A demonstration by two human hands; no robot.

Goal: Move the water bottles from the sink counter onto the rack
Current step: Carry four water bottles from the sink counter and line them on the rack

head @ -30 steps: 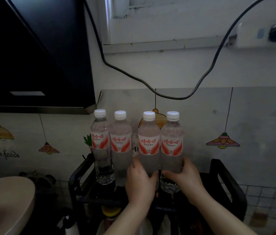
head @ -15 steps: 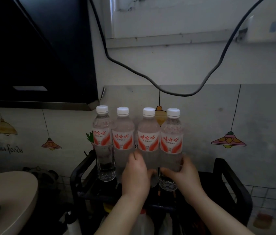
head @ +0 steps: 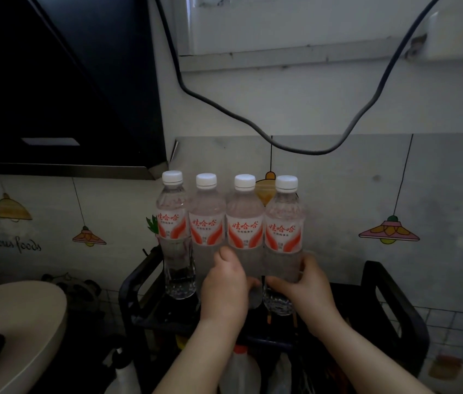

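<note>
Several clear water bottles with white caps and red-and-white labels stand upright in a row on the top shelf of a black rack [head: 395, 302]. The leftmost bottle [head: 175, 231] stands free. My left hand [head: 226, 288] wraps the lower part of the third bottle [head: 244, 226], its thumb near the second bottle [head: 206, 223]. My right hand [head: 307, 291] grips the lower part of the rightmost bottle [head: 284, 226]. The row is tightly packed, labels facing me.
A black range hood [head: 62, 89] hangs at upper left. A dark cable [head: 304, 150] sags across the wall above the bottles. A beige round lid [head: 17, 331] sits at lower left. A white jug [head: 241, 371] stands on the rack's lower shelf.
Both hands have pushed the two right-hand bottles leftwards against the others, closing the gap in the row. The view has shifted slightly downwards.
</note>
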